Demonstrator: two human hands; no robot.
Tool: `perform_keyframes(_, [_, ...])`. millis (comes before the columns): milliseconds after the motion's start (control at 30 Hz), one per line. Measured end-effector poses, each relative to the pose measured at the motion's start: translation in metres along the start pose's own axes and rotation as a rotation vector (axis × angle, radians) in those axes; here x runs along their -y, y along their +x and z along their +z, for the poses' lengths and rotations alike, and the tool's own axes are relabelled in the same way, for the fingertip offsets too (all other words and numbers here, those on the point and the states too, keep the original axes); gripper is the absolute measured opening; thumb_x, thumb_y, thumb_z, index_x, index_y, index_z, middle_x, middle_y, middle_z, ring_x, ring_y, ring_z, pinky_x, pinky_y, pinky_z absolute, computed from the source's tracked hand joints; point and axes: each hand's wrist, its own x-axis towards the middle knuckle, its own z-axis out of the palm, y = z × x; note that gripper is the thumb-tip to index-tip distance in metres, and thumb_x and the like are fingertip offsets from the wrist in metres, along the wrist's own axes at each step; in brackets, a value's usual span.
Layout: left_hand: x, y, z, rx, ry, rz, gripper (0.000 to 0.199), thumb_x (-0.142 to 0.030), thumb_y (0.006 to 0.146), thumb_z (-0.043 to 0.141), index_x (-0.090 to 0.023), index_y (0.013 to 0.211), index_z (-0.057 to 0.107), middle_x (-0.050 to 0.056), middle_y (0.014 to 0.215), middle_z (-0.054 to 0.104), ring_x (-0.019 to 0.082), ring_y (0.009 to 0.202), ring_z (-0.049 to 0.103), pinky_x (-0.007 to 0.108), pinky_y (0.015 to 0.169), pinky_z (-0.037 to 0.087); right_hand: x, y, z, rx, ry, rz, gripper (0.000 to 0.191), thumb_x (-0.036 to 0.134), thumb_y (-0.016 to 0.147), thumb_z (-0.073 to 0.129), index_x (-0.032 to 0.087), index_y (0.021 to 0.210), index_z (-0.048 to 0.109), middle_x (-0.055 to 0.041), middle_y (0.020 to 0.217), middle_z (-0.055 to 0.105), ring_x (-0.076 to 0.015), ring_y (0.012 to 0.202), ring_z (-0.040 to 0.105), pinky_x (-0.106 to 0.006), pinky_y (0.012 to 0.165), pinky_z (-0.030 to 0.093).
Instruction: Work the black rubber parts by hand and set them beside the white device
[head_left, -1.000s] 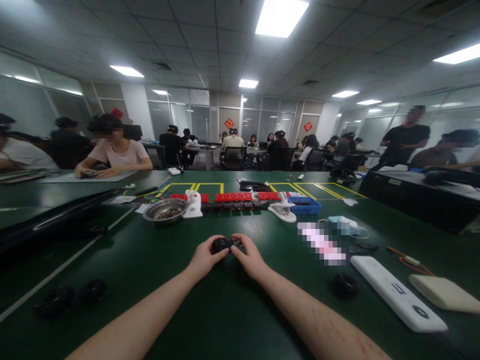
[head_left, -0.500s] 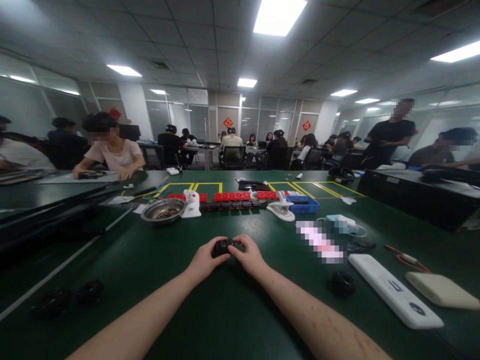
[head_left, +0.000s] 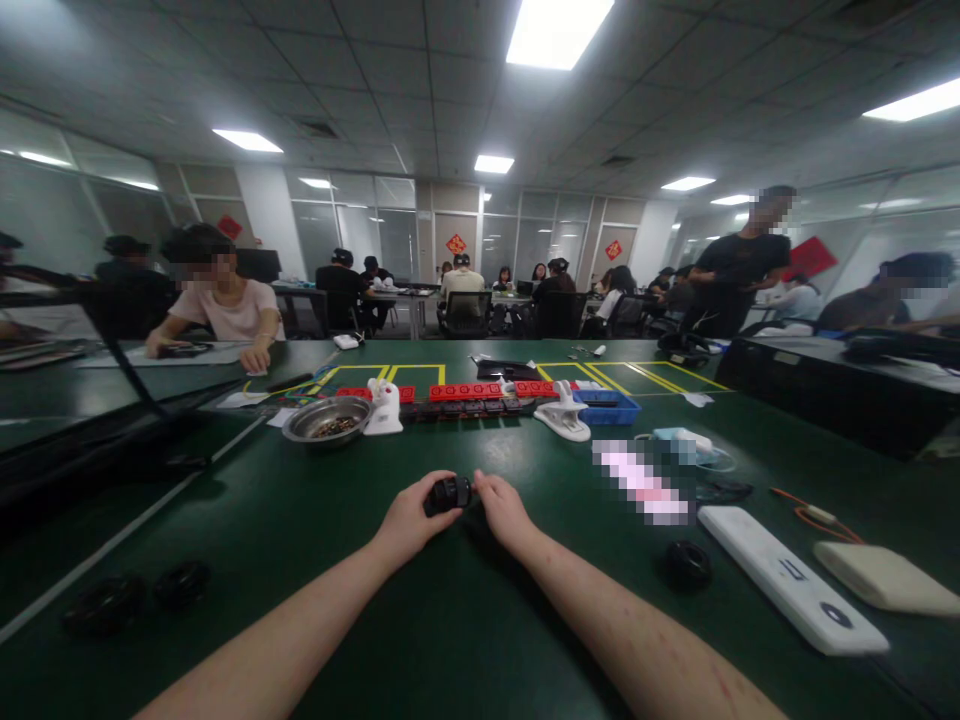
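Black part (head_left: 448, 494), half hidden between hands

both hands (head_left: 457, 510) pinching black part (head_left: 448, 494), green table (head_left: 315, 520)

Matt green table top (head_left: 315, 520); shiny metal bowl (head_left: 328, 417) at eleven o'clock; glossy white plastic bar (head_left: 795, 580) at four o'clock; dull black plastic part (head_left: 448, 494) between the hands.

bowl (head_left: 330, 420) behind left hand (head_left: 409, 520), slab (head_left: 795, 580) right of part (head_left: 448, 494)
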Motion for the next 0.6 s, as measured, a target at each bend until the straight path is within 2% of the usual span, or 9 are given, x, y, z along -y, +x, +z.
perform_keyframes(100, [-0.002, -0.001, -0.001, 0.025, 0.002, 0.009, 0.040, -0.032, 0.066, 0.059, -0.025, 0.105, 0.050, 0.001, 0.102, 0.057, 0.018, 0.094, 0.052, 0.029, 0.082, 0.040, 0.000, 0.001, 0.000, 0.050, -0.018, -0.006, 0.043, 0.041, 0.083, 0.037, 0.012, 0.056, 0.056, -0.0024, 0.058, 0.049, -0.0130, 0.059, 0.046, -0.024, 0.057, 0.034])
perform_keyframes(167, [0.000, 0.000, -0.002, 0.034, -0.009, -0.006, 0.043, -0.034, 0.066, 0.059, -0.025, 0.106, 0.049, 0.001, 0.104, 0.056, 0.018, 0.096, 0.052, 0.030, 0.083, 0.040, 0.000, 0.001, -0.001, 0.058, -0.017, -0.011, 0.039, 0.038, 0.082, 0.040, 0.012, 0.058, 0.057, -0.0025, 0.062, 0.050, -0.0128, 0.062, 0.047, -0.023, 0.059, 0.035])
perform_keyframes(333, [0.010, 0.004, 0.001, 0.009, -0.088, -0.102, 0.041, -0.042, 0.069, 0.054, -0.019, 0.102, 0.050, 0.005, 0.100, 0.058, 0.020, 0.093, 0.053, 0.031, 0.082, 0.041, 0.004, -0.002, -0.003, 0.094, 0.070, -0.086, 0.019, 0.028, 0.076, 0.051, 0.013, 0.083, 0.060, -0.0042, 0.082, 0.053, -0.0134, 0.075, 0.049, -0.024, 0.068, 0.039])
perform_keyframes(433, [0.013, 0.006, 0.001, -0.008, -0.108, -0.115, 0.039, -0.045, 0.070, 0.051, -0.017, 0.097, 0.052, 0.005, 0.093, 0.060, 0.020, 0.088, 0.055, 0.032, 0.078, 0.042, 0.005, -0.004, -0.005, 0.129, 0.152, -0.121, 0.027, 0.024, 0.072, 0.056, 0.015, 0.097, 0.057, -0.0055, 0.092, 0.052, -0.0143, 0.080, 0.049, -0.026, 0.072, 0.040])
perform_keyframes(500, [0.010, 0.005, 0.001, -0.003, -0.100, -0.097, 0.038, -0.044, 0.069, 0.053, -0.018, 0.096, 0.052, 0.004, 0.091, 0.060, 0.020, 0.086, 0.055, 0.031, 0.077, 0.042, 0.005, -0.004, -0.005, 0.131, 0.176, -0.114, 0.027, 0.026, 0.074, 0.054, 0.015, 0.098, 0.057, -0.0056, 0.092, 0.052, -0.0145, 0.081, 0.050, -0.027, 0.074, 0.040])
perform_keyframes(600, [0.005, 0.003, 0.000, 0.008, -0.061, -0.067, 0.037, -0.040, 0.067, 0.056, -0.020, 0.098, 0.052, 0.003, 0.093, 0.059, 0.020, 0.087, 0.055, 0.031, 0.078, 0.042, 0.003, -0.003, -0.005, 0.071, 0.122, -0.108, 0.026, 0.032, 0.081, 0.044, 0.016, 0.095, 0.059, -0.0055, 0.091, 0.055, -0.0150, 0.083, 0.049, -0.027, 0.077, 0.039])
